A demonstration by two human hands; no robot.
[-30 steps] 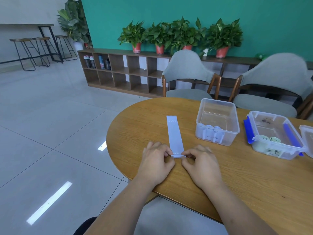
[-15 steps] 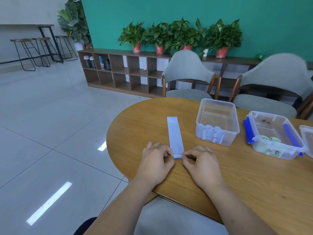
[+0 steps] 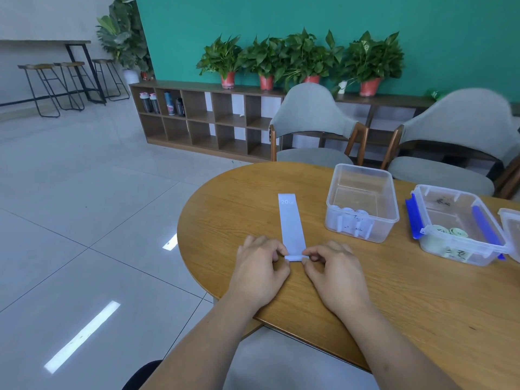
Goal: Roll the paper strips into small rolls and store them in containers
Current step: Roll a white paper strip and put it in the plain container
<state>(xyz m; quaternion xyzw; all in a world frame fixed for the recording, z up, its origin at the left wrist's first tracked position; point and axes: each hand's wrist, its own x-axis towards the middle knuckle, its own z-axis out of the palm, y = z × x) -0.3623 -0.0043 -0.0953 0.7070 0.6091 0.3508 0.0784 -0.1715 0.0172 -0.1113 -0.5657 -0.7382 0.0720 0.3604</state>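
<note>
A pale blue paper strip printed "20" at its far end lies flat on the wooden table, pointing away from me. Its near end is curled into a small roll. My left hand pinches the roll's left end and my right hand pinches its right end. A clear plastic container to the right holds a few pale rolls against its near wall. Further right, a clear container with blue clips holds greenish rolls.
Part of another clear container shows at the right edge. Two grey chairs stand behind the table. A low wooden shelf with potted plants lines the green wall. The tiled floor drops off left of the table's rounded edge.
Both hands have rolled the strip's near end slightly further away from me, so the flat part looks a little shorter. The containers have not moved.
</note>
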